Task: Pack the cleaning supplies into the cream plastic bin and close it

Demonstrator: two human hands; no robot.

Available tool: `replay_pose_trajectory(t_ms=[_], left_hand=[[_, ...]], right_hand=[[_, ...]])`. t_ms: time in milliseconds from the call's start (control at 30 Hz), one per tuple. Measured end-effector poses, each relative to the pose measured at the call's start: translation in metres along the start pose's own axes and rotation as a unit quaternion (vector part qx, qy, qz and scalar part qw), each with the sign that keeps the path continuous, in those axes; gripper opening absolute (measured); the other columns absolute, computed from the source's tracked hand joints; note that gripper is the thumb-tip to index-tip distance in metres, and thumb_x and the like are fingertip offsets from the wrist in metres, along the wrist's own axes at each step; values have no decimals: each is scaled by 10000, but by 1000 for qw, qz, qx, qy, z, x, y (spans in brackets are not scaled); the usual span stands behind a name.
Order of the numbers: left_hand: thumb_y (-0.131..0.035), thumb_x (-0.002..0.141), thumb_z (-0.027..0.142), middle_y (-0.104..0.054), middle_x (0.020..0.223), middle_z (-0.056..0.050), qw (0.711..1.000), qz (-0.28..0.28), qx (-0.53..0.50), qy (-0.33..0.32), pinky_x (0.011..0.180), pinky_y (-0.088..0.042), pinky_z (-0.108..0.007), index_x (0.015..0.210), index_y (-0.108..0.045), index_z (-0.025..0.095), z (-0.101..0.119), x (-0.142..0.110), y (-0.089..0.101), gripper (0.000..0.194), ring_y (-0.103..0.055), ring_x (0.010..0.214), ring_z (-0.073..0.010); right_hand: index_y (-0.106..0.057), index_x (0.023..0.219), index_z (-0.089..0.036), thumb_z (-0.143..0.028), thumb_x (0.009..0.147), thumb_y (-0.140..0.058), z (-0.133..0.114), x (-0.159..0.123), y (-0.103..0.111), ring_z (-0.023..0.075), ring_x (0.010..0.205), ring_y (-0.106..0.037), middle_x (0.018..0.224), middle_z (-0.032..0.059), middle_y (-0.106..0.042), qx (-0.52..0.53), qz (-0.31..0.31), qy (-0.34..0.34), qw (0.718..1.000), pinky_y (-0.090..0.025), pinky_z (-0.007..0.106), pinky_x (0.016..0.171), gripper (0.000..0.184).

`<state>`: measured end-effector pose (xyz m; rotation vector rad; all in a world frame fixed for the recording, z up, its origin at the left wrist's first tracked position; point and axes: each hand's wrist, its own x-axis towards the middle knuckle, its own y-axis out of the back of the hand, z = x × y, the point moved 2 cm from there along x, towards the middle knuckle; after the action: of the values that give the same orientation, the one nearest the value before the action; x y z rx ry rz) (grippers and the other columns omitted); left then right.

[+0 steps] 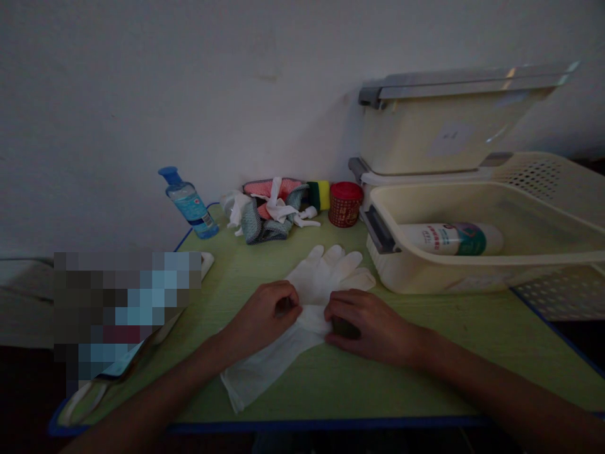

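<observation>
"Seeing a pale wall [265, 94] behind a green counter [416, 384] edged in blue?"

"Yes, and over at right, an open cream bin [472, 260] with a grey catch on its near corner. Also spotting a lidded box [406, 139] behind and higher up, with a small label on its front. And noticing a holed basket [548, 173] behind the bin, at far right."

"At far left?"

"Finding something blurred into squares [151, 296], too hidden to name."

"And in the middle?"

"Lying flat on the counter, a white glove [314, 277], fingers spread toward the wall, cuff slanting down toward the near left edge."

"Touched by both hands?"

"Yes. With the left hand [269, 312], pinching the glove's side, thumb and finger together. With the right hand [368, 321], touching the opposite side, fingers curled and thumb apart from them, leaving a dark gap."

"Anything beyond the glove?"

"Seeing pink and grey cloths [269, 217] heaped near the wall, mixed with white scraps. Then, inside the bin, a white and green can [439, 238] lying on its side. At left of the cloths, a clear blue bottle [193, 208], looking tilted. At right, a red jar [345, 205], and between jar and cloths, a yellow and dark green sponge [319, 195]."
</observation>
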<state>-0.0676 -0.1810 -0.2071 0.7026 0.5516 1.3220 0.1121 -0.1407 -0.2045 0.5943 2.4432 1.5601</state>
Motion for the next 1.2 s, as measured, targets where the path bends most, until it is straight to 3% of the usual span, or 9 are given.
replay_pose_trajectory(t_ms=[433, 867, 1000, 1100, 1200], left_hand=[[-494, 667, 88, -528, 599, 29, 1000, -9, -11, 27, 536, -359, -207, 655, -535, 157, -2, 0, -2, 81, -478, 559, -97], [-526, 680, 67, -535, 722, 8, 999, -35, -29, -15, 566, -387, -217, 667, -555, 155, -3, 1, 0, 93, -487, 609, -98], [-568, 695, 89, -564, 846, -20, 998, -23, 1, -52, 740, -427, -280, 762, -579, 168, -6, 1, 3, 104, -533, 811, -151], [-621, 684, 141, -554, 1004, -46, 997, -3, 38, -65, 904, -380, -364, 923, -574, 183, -10, 1, 5, 248, -489, 1005, -205], [-642, 682, 208, -510, 1119, -63, 997, 5, 53, -59, 953, -360, -388, 1029, -541, 193, -16, 2, 6, 362, -457, 1074, -221]], right_hand=[[-570, 809, -163, -219, 786, -578, -1, 0, 2, 140, 731, -512, 776, 23, -555, -11, -18, 16, 1000, -359, 238, 642, 61], [-524, 731, -150, -213, 812, -549, -2, -1, 4, 118, 687, -508, 738, 11, -547, -13, -45, 26, 999, -365, 218, 614, 106], [-530, 732, -154, -226, 829, -529, -3, -3, 4, 125, 685, -523, 726, 15, -564, -35, -60, 41, 997, -363, 232, 626, 120], [-535, 740, -157, -246, 844, -511, -4, -3, 3, 136, 692, -532, 727, 22, -577, -70, -60, 53, 994, -361, 247, 640, 139], [-539, 748, -158, -261, 852, -501, -5, -4, 1, 138, 690, -535, 737, 22, -587, -104, -53, 66, 991, -359, 255, 646, 151]])
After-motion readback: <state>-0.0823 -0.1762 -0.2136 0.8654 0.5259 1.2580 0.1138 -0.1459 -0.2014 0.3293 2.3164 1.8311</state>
